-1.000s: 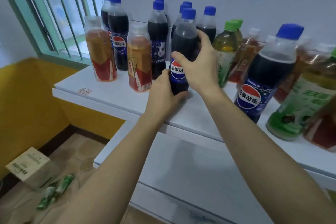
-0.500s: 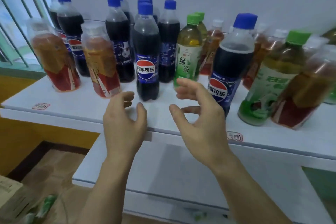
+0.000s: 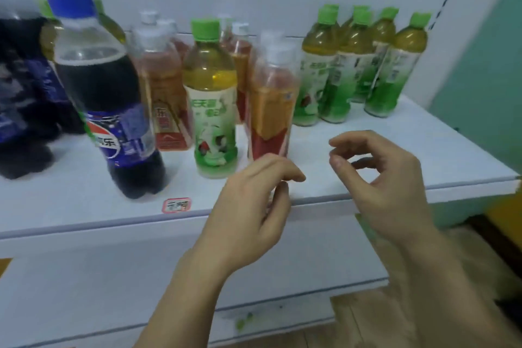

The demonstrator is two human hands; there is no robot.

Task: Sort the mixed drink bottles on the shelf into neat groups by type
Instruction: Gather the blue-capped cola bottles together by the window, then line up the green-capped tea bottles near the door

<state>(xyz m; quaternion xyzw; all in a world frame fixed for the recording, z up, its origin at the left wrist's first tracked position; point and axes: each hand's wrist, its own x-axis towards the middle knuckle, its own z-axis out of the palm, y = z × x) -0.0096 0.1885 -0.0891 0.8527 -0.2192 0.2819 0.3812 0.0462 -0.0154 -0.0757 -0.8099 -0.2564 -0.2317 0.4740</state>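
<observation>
Loosely curled fingers of the left hand (image 3: 248, 206) and right hand (image 3: 387, 178) hold nothing, hovering at the white shelf (image 3: 395, 155) edge, just before a red-labelled tea bottle (image 3: 271, 99), green tea bottle (image 3: 213, 99) and cola bottle (image 3: 104, 87).

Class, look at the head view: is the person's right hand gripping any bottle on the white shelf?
No: the right hand hovers with loosely curled fingers above the white shelf, apart from every bottle and holding nothing.
</observation>
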